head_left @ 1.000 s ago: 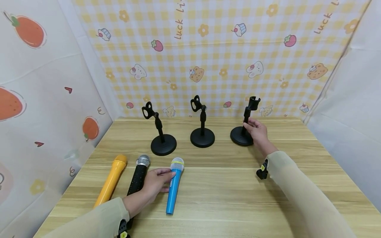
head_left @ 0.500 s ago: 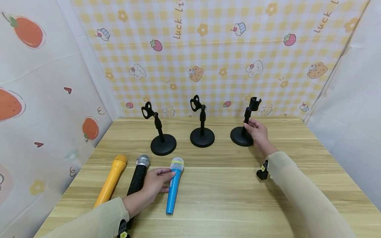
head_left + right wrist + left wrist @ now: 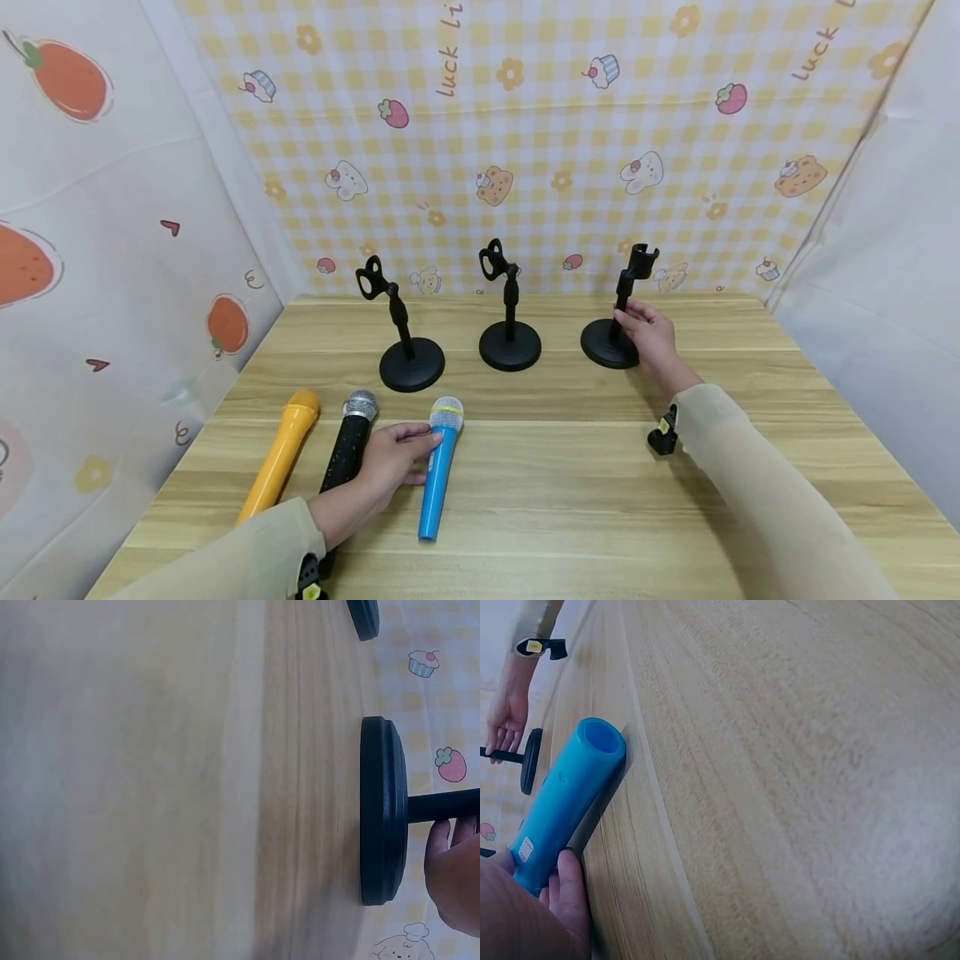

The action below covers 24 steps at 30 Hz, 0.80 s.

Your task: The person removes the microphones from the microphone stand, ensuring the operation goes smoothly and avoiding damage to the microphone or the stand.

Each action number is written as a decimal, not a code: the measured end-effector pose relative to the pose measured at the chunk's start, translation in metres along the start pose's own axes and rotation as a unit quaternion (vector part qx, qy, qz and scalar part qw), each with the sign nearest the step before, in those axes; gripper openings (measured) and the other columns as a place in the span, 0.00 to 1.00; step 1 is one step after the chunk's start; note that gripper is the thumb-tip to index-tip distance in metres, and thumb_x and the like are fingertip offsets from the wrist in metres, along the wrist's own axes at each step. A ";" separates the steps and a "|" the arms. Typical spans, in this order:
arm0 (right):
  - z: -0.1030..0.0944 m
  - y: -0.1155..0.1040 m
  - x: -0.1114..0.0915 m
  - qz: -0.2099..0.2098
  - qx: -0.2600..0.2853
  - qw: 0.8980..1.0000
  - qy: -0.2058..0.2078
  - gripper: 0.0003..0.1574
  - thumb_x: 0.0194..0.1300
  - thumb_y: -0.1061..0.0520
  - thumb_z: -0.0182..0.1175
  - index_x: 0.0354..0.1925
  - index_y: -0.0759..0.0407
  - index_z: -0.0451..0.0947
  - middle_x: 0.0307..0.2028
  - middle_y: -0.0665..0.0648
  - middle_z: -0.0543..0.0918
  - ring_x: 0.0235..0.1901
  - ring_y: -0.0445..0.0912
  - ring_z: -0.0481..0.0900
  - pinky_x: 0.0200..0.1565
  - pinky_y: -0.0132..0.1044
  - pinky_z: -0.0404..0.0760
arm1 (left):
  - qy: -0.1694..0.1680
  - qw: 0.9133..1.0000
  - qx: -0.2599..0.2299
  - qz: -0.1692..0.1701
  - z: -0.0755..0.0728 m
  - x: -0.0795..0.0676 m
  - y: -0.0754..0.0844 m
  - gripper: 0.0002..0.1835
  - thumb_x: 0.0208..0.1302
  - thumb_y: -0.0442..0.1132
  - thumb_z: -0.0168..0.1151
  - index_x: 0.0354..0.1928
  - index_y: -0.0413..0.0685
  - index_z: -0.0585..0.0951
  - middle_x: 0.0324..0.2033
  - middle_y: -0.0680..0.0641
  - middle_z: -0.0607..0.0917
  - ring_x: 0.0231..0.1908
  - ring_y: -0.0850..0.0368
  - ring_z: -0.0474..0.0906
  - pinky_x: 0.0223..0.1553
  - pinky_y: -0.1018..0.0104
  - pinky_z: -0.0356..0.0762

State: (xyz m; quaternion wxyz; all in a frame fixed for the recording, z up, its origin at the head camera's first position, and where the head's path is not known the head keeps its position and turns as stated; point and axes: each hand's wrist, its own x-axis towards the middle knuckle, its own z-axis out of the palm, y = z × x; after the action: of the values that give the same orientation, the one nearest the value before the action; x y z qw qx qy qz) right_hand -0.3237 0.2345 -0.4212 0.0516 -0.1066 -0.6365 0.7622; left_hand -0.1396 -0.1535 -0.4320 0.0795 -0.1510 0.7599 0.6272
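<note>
My left hand (image 3: 390, 460) grips the blue microphone (image 3: 437, 492) just below its silver head, thumb on one side and fingers on the other. In the left wrist view the hollow lower end of that blue microphone (image 3: 574, 776) points away from the hand. At the right, my right hand (image 3: 651, 335) pinches the pole of a black microphone stand (image 3: 603, 346), whose clip sits above the fingers. The right wrist view has this stand's round base (image 3: 384, 814) on the table and part of the right hand (image 3: 456, 874) at the pole.
Two more black stands, a middle one (image 3: 510, 348) and a left one (image 3: 412, 367), stand upright along the back. A black speckled microphone (image 3: 348, 446) lies partly behind my left forearm. Left of it is a yellow microphone (image 3: 279, 458). A checked cloth (image 3: 555, 125) hangs behind the table.
</note>
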 end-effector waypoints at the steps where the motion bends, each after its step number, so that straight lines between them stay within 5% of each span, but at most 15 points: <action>1: 0.000 0.000 0.000 -0.001 0.000 1.000 0.000 0.19 0.62 0.58 0.67 0.51 0.54 0.76 0.45 0.46 0.80 0.50 0.38 0.77 0.53 0.30 0.75 | 0.000 1.000 0.000 0.000 0.000 0.000 0.000 0.21 0.62 0.41 0.68 0.53 0.35 0.79 0.39 0.42 0.83 0.31 0.55 0.82 0.30 0.58 0.84; 16: -0.001 -0.002 -0.004 -0.001 0.040 0.999 -0.008 0.15 0.62 0.64 0.66 0.47 0.53 0.76 0.43 0.47 0.80 0.44 0.36 0.79 0.48 0.26 0.77 | 0.000 1.000 -0.005 -0.001 -0.003 0.000 0.002 0.22 0.62 0.40 0.68 0.54 0.34 0.79 0.40 0.41 0.82 0.32 0.55 0.83 0.30 0.58 0.84; 24: -0.002 -0.010 -0.012 0.000 0.047 0.999 0.004 0.23 0.63 0.64 0.65 0.55 0.59 0.73 0.44 0.47 0.79 0.48 0.40 0.78 0.59 0.36 0.70 | 0.018 1.000 0.014 0.009 -0.012 0.002 0.010 0.22 0.61 0.42 0.69 0.54 0.37 0.79 0.40 0.42 0.83 0.36 0.54 0.82 0.30 0.60 0.83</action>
State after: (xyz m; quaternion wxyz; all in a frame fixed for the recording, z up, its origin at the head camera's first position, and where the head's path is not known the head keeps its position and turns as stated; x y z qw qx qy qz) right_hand -0.3126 0.2361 -0.4104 0.0593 -0.1072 -0.5995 0.7909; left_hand -0.1438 -0.1638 -0.4206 0.0624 -0.1544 0.7713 0.6143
